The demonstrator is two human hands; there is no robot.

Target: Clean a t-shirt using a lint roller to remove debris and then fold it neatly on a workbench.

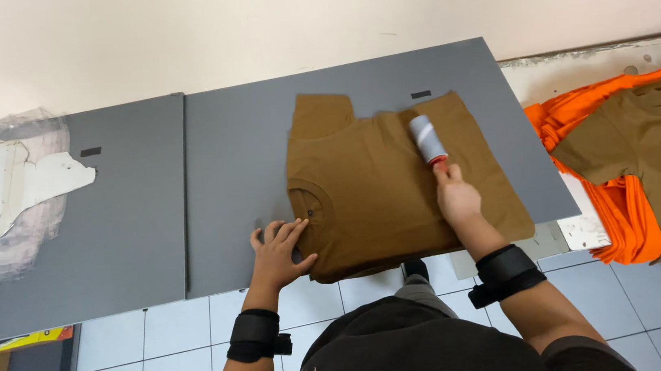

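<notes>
Rolling a lint roller (427, 139) over a folded brown shirt (384, 188) lying flat on the grey worktop (144, 205).

Gripping the roller's red handle in the right hand (458, 197), fingers wrapped tight; pinning the shirt's edge near the collar with the left hand (279, 252), fingers spread flat. Likely handling soft, light, limp, prone to shifting; best pressing down near an edge.

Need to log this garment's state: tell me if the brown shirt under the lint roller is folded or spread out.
Folded. The brown shirt forms a compact block on the grey table, one sleeve tucked at top, left hand pinning its edge.
</notes>
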